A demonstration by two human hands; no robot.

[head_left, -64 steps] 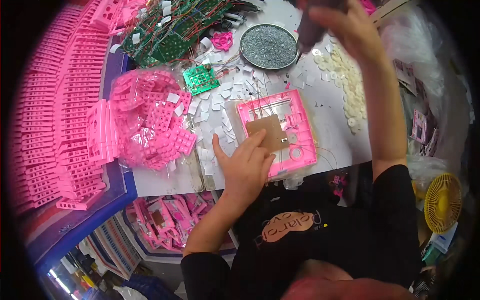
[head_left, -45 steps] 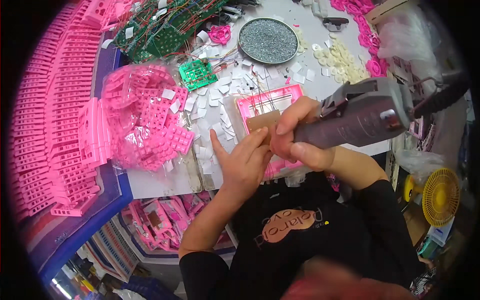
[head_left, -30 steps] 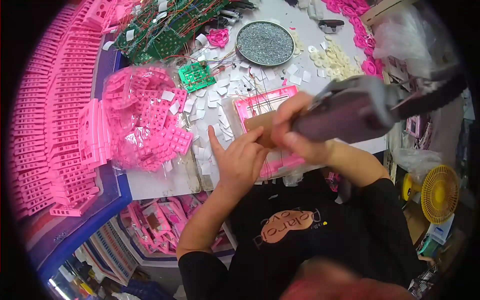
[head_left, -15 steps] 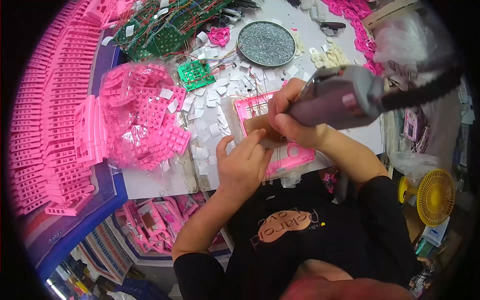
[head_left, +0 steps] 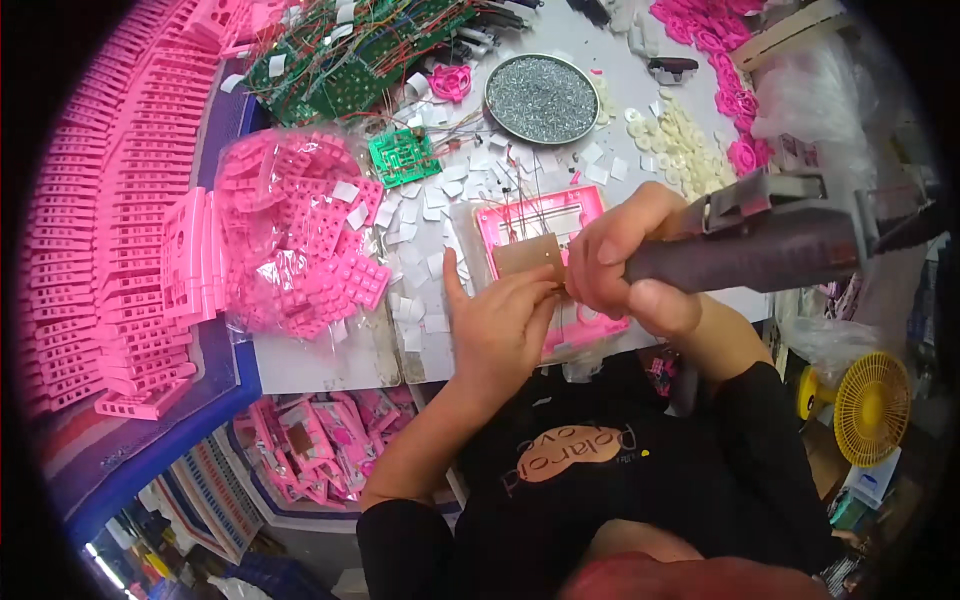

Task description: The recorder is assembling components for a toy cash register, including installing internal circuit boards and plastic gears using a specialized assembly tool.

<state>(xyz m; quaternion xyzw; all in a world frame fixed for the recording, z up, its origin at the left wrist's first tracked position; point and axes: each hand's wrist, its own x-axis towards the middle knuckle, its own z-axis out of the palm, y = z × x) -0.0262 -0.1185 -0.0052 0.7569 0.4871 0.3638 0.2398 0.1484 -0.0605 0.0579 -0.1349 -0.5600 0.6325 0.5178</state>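
My right hand (head_left: 630, 255) is wrapped round a dark grey power screwdriver (head_left: 755, 245), held nearly level with its front end pointing left. Under my hands lies a pink plastic casing (head_left: 545, 212) with a brown board (head_left: 528, 256) set in it and thin wires rising from its far side. My left hand (head_left: 500, 335) reaches in from the left, its little finger sticking out. Its other fingertips come together at the board's near right edge, close to the screwdriver's front end. Whatever sits between those fingertips is too small to make out.
A round dish of small screws (head_left: 489, 98) stands beyond the casing. To the left lie a clear bag of pink parts (head_left: 300, 230), a green circuit board (head_left: 403, 157) and long stacks of pink casings (head_left: 145, 230). White paper bits are scattered between. A yellow fan (head_left: 872, 410) is at the right.
The screwdriver and my right hand have moved right and slightly down, uncovering more of the brown board. My left fingertips have shifted to the right along the board's edge.
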